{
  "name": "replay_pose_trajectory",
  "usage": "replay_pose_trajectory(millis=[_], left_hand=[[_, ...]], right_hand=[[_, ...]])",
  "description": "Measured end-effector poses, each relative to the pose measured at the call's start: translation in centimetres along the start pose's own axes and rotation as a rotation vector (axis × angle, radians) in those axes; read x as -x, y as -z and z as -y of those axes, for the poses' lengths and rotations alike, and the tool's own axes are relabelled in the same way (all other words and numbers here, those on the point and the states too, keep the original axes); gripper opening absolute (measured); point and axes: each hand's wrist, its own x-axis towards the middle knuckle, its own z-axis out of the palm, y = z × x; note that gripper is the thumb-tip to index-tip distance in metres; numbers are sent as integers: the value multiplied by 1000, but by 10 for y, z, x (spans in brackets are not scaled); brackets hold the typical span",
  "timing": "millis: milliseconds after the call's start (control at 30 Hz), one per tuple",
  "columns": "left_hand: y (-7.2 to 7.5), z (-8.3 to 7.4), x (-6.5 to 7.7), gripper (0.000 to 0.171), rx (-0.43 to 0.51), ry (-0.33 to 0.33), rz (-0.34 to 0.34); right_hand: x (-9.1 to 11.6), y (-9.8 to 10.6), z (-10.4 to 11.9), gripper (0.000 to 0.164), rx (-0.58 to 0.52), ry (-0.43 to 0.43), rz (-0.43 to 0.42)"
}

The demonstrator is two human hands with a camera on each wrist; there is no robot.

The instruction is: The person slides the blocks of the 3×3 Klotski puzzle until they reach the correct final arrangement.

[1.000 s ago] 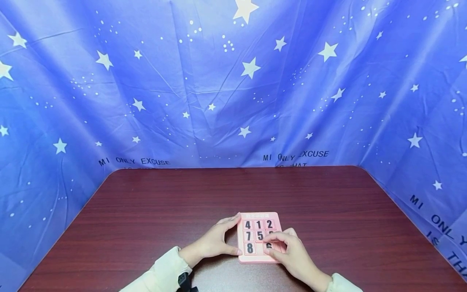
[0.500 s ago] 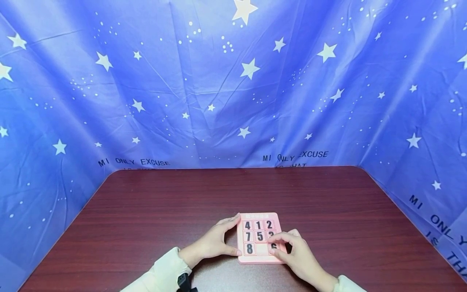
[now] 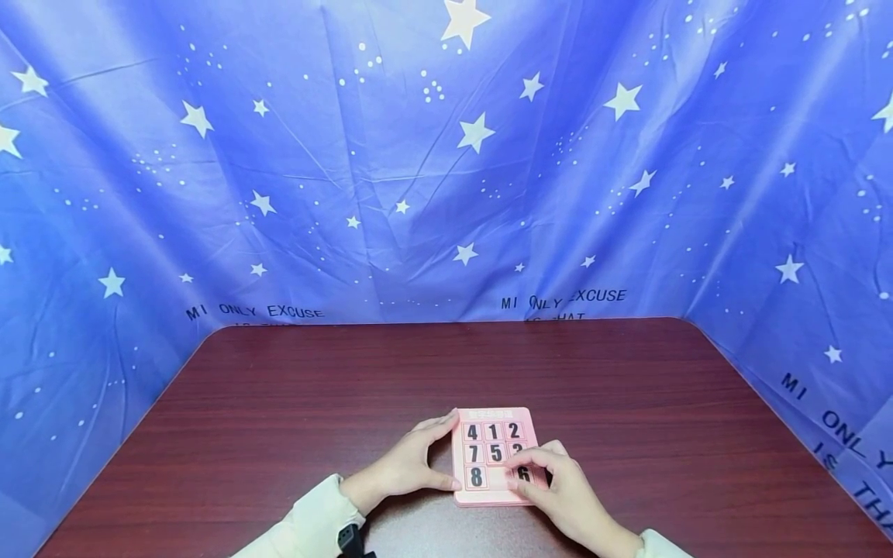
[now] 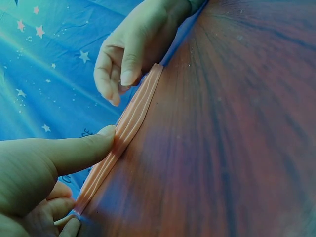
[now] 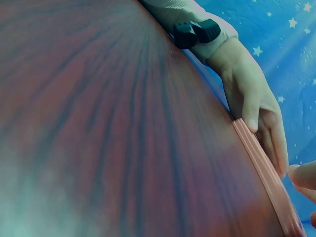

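Note:
A pink number slide puzzle (image 3: 481, 498) lies flat on the table, with 4, 1, 2 in its top row and 7, 5 and a partly covered 3 below. The bottom row shows an 8, a gap in the middle and the 6 tile (image 3: 525, 474) at right. My left hand (image 3: 401, 465) grips the puzzle's left side, thumb at the near corner and fingers at the far one. Over the lower right part hovers my right hand (image 3: 572, 496), thumb and index finger apart beside the 6 and the gap. In the left wrist view, the puzzle's ridged edge (image 4: 136, 113) lies under my thumb.
The dark red wooden table (image 3: 314, 395) reaches back to a blue curtain (image 3: 391, 155) with white stars, which encloses it at the back and both sides. A black strap device (image 3: 353, 539) sits at my left wrist.
The 6 tile has slid right, from near the bottom middle into the right column. My right hand moved right with it, then slightly back left. My left hand stayed on the puzzle.

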Motion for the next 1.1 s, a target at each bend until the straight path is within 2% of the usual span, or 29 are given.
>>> replay_pose_trajectory(millis=[233,500,800,933,1100], left_hand=[[0,0,0,94,-4,1,-2],[-1,0,1,94,-1,6,2],[1,0,1,93,-18,-9,4],[1,1,0,93,-23,-14,3],[1,1,0,93,-19,-7,5]], right_hand=[[-5,-9,7,23,-18,-2,55],[-12,-18,12,17,-45,59,114],[-18,-27,17,16,5,83,82],[-19,-31,19,19,32,25,72],[-19,-36,21,18,46,-72,98]])
